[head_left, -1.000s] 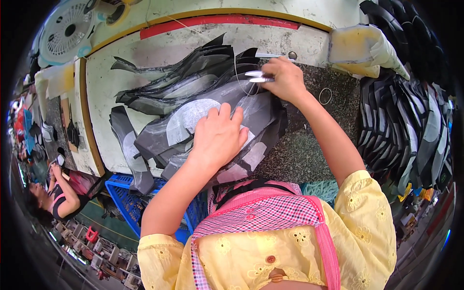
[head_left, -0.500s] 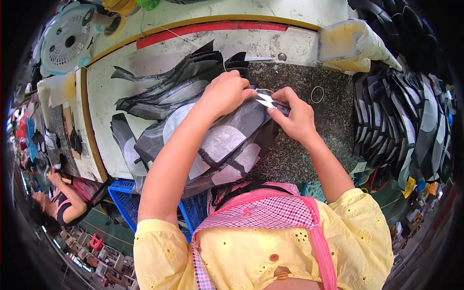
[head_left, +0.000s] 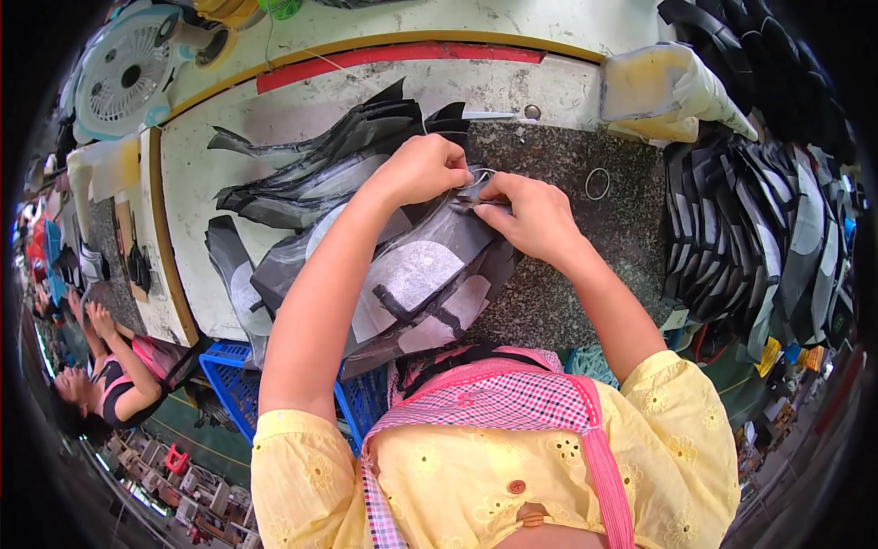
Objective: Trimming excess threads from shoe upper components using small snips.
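A bundle of black and grey cut panels (head_left: 416, 265), some with pale patches, lies before me at the table's front edge. At its top end, my left hand (head_left: 423, 171) is closed, its thumb and forefinger pinching a thin pale cord (head_left: 485, 172) beside the panels. Close to its right, my right hand (head_left: 530, 215) is closed too, fingertips pressed together against the panel tips. What lies between those fingertips is mostly hidden. More dark panels (head_left: 338, 151) are fanned out behind my left forearm.
A speckled dark board (head_left: 594, 247) carries a loose pale ring (head_left: 597, 184). Many panels (head_left: 741, 238) hang at the right, below a taped yellowish block (head_left: 649, 82). A white fan (head_left: 128, 78) stands far left. Blue crates (head_left: 233, 384) sit below the table. Another person (head_left: 119, 375) works at left.
My right hand has moved slightly left, closer to my left hand. The white pointed piece at its fingertips is no longer plainly visible. The left hand has barely shifted.
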Demonstrator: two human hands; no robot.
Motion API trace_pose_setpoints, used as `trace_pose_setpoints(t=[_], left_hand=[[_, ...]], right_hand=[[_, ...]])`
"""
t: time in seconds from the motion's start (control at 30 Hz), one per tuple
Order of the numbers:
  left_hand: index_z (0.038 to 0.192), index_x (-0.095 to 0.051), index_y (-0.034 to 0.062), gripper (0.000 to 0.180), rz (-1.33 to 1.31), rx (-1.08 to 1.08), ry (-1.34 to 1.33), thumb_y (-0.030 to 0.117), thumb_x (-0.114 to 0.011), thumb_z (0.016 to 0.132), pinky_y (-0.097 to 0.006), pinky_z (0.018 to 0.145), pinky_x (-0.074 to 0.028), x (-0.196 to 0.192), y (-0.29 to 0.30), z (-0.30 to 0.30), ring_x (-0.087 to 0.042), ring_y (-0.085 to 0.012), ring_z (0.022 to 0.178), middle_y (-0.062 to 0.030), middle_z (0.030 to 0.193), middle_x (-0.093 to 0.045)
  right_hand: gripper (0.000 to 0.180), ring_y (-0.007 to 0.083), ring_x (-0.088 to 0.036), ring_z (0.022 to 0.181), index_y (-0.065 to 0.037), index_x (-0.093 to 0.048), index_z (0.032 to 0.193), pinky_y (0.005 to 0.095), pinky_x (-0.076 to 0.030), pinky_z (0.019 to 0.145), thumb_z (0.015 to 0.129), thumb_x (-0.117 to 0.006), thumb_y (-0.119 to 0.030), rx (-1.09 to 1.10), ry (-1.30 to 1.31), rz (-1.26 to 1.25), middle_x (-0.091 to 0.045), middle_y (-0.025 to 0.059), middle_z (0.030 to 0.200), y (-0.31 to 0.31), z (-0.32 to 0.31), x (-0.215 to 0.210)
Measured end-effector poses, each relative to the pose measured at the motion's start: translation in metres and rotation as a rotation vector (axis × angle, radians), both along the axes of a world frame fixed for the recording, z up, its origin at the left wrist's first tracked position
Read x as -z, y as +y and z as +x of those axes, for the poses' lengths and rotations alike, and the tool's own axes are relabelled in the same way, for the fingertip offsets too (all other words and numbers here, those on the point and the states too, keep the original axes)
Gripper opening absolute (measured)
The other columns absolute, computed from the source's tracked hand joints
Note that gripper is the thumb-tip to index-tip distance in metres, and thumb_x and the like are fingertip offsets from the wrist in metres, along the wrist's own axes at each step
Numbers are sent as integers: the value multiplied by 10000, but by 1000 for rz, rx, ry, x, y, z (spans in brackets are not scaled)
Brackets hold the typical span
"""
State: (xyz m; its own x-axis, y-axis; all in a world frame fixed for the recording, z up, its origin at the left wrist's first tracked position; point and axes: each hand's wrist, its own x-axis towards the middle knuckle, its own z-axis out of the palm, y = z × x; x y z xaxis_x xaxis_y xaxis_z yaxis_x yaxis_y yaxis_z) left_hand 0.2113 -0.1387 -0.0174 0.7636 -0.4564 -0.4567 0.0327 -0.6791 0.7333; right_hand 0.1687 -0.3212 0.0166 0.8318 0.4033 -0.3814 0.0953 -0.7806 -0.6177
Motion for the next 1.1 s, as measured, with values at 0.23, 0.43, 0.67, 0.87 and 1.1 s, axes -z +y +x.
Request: trace_pose_setpoints(t=[0.23,0.43,0.67,0.87,1.1], left_hand=[[782,-654,18,181,-47,-104,45,190,-640,728,-296,608,-456,-5,11,-2,-584,-168,644,-87,777,-637],[804,-627,29,150,-70,-333,-330,169,-636,751,-273,630,-450,-47,6,-46,-569,-176,733,-72,1000,-560],[797,-678,66,148,-11,-383,-365,197,-650,734,-304,684,-431,-51,7,-33,-549,-224,761,-78,800,-527],[779,-689,49,216,-57,-249,-109,243,-668,688,-332,640,-470,-27,3,-13,-619,-246,653,-128,673,-637],[801,-699,65,232,-13,-235,36,258,-656,680,-320,673,-476,-23,-3,-4,-629,-228,681,-130,714,-650]], right_hand=[[195,197,-633,739,-53,-626,893,310,-477,671,762,-626,-198,92,49,55,-655,87,818,9,5,18],[140,91,-562,769,1,-603,929,243,-459,694,816,-588,-81,499,-66,592,-621,25,832,-50,24,29],[200,92,-568,751,10,-593,961,243,-460,688,786,-626,-79,499,-81,648,-630,49,838,-29,20,19],[221,156,-614,710,-42,-639,895,274,-473,649,729,-661,-186,211,-62,419,-637,70,776,-32,-21,6],[277,186,-633,759,-47,-657,880,307,-476,696,717,-655,-270,287,207,336,-661,90,807,-9,0,37]])
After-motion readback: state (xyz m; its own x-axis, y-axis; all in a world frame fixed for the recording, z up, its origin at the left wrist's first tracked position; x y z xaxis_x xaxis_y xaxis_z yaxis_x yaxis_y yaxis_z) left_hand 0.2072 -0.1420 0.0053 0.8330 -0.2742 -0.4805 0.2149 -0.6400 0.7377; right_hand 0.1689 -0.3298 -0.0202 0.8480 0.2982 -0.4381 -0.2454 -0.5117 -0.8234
